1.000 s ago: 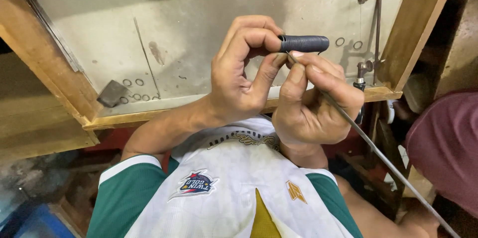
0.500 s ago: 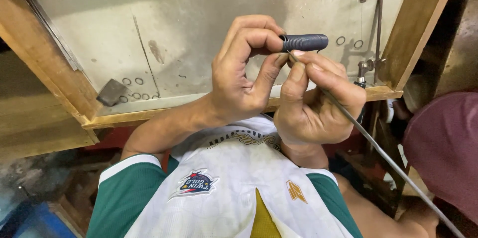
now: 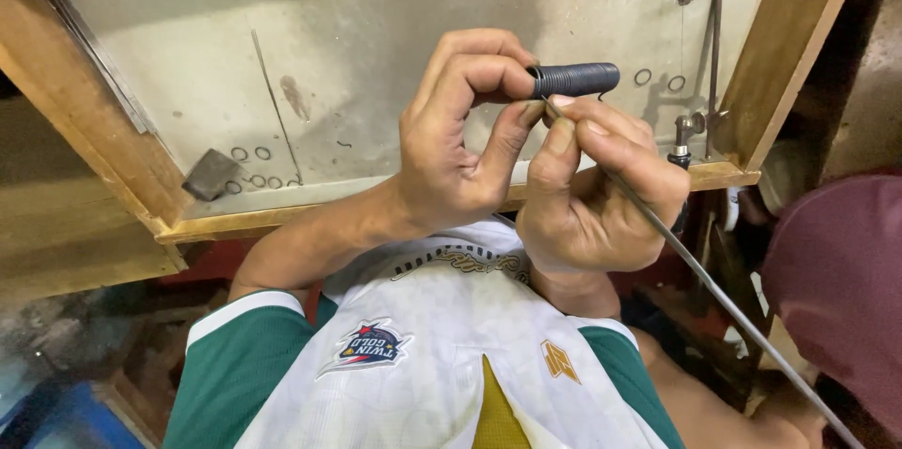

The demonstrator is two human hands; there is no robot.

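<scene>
Both hands meet on the work: my left hand (image 3: 460,144) pinches the dark wire coil (image 3: 575,79), lying three-to-nine, while my right hand (image 3: 601,191) grips the wire (image 3: 714,291) trailing toward five o'clock.

Left hand (image 3: 460,144) pinches coil (image 3: 575,79); right hand (image 3: 597,191) holds wire (image 3: 723,294).

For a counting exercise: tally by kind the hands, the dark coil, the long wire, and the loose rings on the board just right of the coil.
Hands: 2, left hand and right hand
Coil: 1
Wire: 1
Rings: 2
Total: 6
</scene>
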